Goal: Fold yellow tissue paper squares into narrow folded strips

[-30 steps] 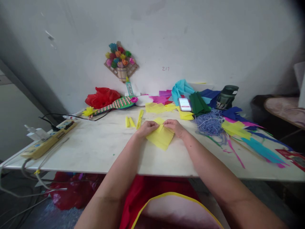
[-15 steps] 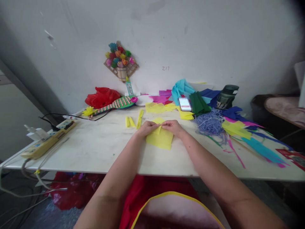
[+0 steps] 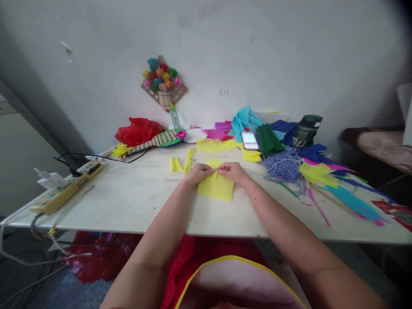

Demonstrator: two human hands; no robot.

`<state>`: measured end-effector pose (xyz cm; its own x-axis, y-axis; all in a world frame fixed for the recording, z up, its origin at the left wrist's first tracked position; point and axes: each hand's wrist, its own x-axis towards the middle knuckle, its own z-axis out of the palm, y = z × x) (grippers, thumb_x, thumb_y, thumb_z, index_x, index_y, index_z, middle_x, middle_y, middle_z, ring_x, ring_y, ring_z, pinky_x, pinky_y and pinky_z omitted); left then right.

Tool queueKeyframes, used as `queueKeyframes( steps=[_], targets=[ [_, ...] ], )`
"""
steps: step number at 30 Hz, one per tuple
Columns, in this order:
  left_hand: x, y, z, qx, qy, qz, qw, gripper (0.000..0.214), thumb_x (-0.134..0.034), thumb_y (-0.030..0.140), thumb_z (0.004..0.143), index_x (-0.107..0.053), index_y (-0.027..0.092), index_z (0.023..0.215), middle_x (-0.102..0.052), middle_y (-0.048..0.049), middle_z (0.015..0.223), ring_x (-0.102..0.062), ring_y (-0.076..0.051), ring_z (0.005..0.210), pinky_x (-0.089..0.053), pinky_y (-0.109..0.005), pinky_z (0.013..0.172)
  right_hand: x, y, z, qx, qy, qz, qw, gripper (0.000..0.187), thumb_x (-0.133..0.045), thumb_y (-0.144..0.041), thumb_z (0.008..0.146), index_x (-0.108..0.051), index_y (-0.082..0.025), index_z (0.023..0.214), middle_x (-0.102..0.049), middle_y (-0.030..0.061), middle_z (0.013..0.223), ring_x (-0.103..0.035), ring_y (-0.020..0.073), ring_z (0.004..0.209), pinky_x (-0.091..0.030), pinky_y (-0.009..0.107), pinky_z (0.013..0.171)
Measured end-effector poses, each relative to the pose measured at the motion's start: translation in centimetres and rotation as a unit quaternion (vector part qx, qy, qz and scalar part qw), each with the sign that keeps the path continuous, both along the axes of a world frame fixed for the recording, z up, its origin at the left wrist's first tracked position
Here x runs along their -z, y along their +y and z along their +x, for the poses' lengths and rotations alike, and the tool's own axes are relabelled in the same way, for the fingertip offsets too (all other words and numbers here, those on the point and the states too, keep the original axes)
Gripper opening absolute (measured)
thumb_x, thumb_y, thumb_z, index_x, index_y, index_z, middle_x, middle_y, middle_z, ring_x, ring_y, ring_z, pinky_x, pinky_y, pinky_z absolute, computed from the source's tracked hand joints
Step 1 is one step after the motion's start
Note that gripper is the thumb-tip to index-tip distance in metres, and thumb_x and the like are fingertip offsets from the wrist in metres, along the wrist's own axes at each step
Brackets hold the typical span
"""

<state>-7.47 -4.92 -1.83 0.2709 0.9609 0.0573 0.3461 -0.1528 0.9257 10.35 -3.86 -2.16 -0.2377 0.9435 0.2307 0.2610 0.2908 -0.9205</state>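
A sheet of yellow tissue paper (image 3: pixel 217 189) lies on the white table (image 3: pixel 128 201), straight in front of me. My left hand (image 3: pixel 200 172) pinches its far edge from the left. My right hand (image 3: pixel 234 171) pinches the same edge from the right. Fingertips of both hands almost meet over a small fold in the paper. Three folded yellow paper strips (image 3: pixel 180 164) lie just left of my left hand.
Piles of coloured tissue paper (image 3: pixel 257 133) and purple string (image 3: pixel 285 166) cover the back right. A red bag (image 3: pixel 137 131), a woven paddle (image 3: pixel 157 140) and a dark jar (image 3: pixel 305 131) stand at the wall. A power strip (image 3: pixel 62 189) with cables sits at the left edge.
The yellow sheet has turned from lying diagonally to lying square on the table. Both hands stay pinched at its far edge, hardly moved.
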Motion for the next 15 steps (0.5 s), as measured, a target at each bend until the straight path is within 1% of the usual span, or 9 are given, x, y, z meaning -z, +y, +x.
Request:
queueKeyframes(
  steps=[4, 8, 12, 15],
  targets=[
    [0.26, 0.35, -0.09, 0.018, 0.025, 0.015, 0.999, 0.041, -0.058, 0.051, 0.064, -0.061, 0.011, 0.070, -0.047, 0.0021, 0.053, -0.038, -0.006, 0.047, -0.026, -0.019, 0.044, 0.01, 0.05, 0.16, -0.016, -0.003, -0.009, 1.000, 0.021, -0.062, -0.029, 0.060, -0.067, -0.016, 0.076, -0.066, 0.0018, 0.064, -0.058, 0.0138, 0.059, -0.044, 0.026, 0.059],
    [0.08, 0.42, -0.20, 0.029, 0.051, 0.038, 0.998, 0.041, -0.055, 0.053, 0.066, -0.055, 0.012, 0.061, -0.042, 0.0033, 0.050, -0.033, -0.005, 0.046, -0.022, -0.020, 0.043, 0.02, 0.14, 0.28, -0.018, 0.001, -0.006, 1.000, 0.021, -0.062, -0.029, 0.060, -0.066, -0.015, 0.074, -0.065, 0.0014, 0.063, -0.057, 0.0130, 0.057, -0.044, 0.026, 0.059],
    [-0.28, 0.20, -0.23, 0.028, 0.048, 0.026, 0.998, 0.045, -0.051, 0.057, 0.068, -0.047, 0.014, 0.055, -0.036, 0.0037, 0.048, -0.030, -0.006, 0.046, -0.019, -0.021, 0.043, -0.07, 0.04, 0.21, -0.023, 0.002, 0.012, 1.000, 0.019, -0.062, -0.029, 0.059, -0.066, -0.015, 0.072, -0.065, 0.0013, 0.064, -0.057, 0.0135, 0.060, -0.044, 0.027, 0.063],
    [-0.42, 0.01, -0.21, 0.026, 0.035, 0.014, 0.999, 0.046, -0.051, 0.058, 0.067, -0.045, 0.014, 0.054, -0.036, 0.0037, 0.048, -0.030, -0.006, 0.046, -0.019, -0.022, 0.043, -0.18, -0.09, 0.14, -0.025, 0.004, 0.014, 1.000, 0.018, -0.062, -0.029, 0.059, -0.066, -0.015, 0.071, -0.065, 0.0014, 0.064, -0.058, 0.0140, 0.061, -0.044, 0.028, 0.064]
  ],
)
